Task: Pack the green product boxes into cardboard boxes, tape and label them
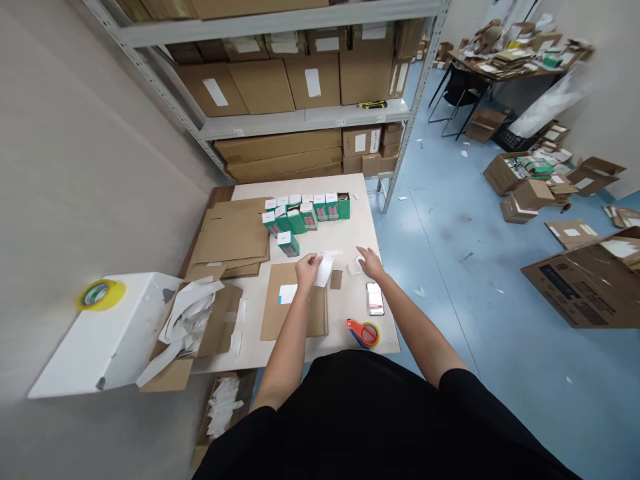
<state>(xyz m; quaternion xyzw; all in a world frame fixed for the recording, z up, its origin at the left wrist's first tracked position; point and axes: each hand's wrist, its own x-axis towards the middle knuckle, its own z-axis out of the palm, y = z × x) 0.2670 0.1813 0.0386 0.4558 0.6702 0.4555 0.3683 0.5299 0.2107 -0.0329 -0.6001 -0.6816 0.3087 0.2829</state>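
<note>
My left hand [307, 270] pinches a white paper slip [325, 268] above a flat brown cardboard mailer [295, 303] that carries a white label. My right hand [371, 264] hovers open, fingers spread, over a small white item [354, 268] on the white table [345, 233]. A lone green-and-white box [289, 244] stands just beyond my left hand. Several more green boxes [306, 212] are lined up in a row farther back. A phone [375, 298] lies near my right wrist.
A red-and-yellow tape dispenser [363, 333] lies at the table's front edge. Flattened cardboard [230, 237] is stacked on the left, beside an open carton of white paper [193, 327] and a yellow tape roll [101, 294]. Shelves of cartons [295, 87] stand behind. Boxes litter the blue floor [540, 187].
</note>
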